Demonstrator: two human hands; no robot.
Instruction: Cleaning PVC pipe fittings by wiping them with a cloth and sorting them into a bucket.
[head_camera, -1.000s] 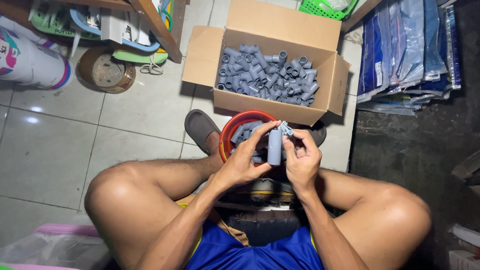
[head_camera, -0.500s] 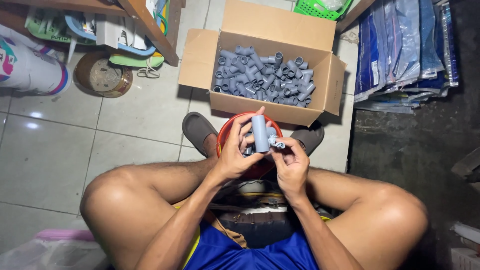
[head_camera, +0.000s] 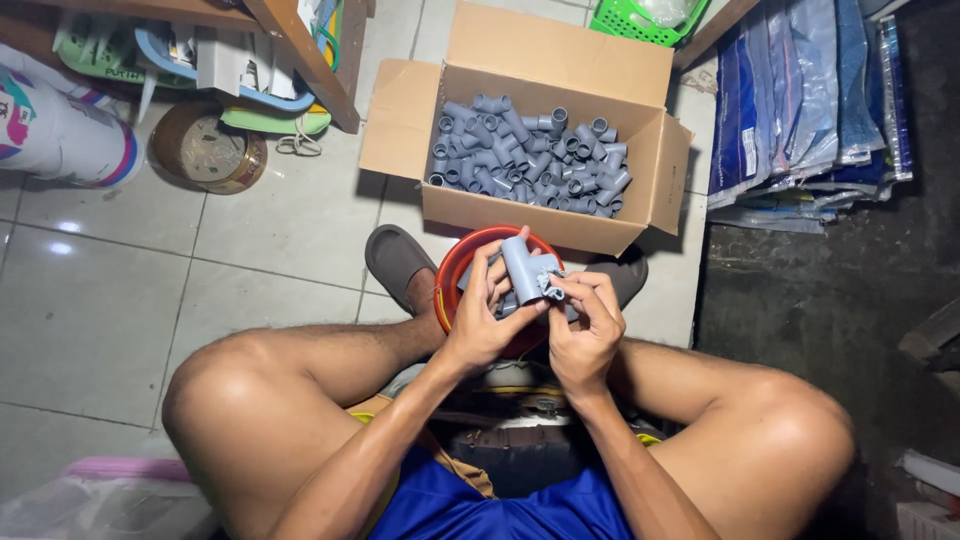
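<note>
A short grey pipe fitting (head_camera: 522, 270) stands nearly upright at the centre of the frame, held above a red bowl (head_camera: 452, 280) that sits on the tiled floor between the person's feet. The left hand (head_camera: 485, 315) wraps the fitting from the left, thumb and fingers (head_camera: 497, 262) closed around its body. The right hand (head_camera: 585, 325) is closed at the fitting's lower right, its fingers pinching a small grey piece (head_camera: 553, 291) against the tube's side; what that piece is cannot be told.

Since half a second ago both hands have sunk a little toward the lap and drawn in, and the tube, which a second ago sat between the two hands, now rests mainly in the left while the right works the small part. By my reading, the joining of the two pieces is under way rather than finished.

Just above the bowl, an open cardboard box (head_camera: 640, 190) holds a heap of like grey fittings (head_camera: 530, 160). A grey sandal (head_camera: 392, 258) lies left of the bowl. At upper left stand a round tin (head_camera: 205, 150) and a white bucket (head_camera: 60, 135) under a wooden shelf (head_camera: 300, 55); at upper right, a green basket (head_camera: 640, 20) and stacked plastic-wrapped packs (head_camera: 810, 110).
</note>
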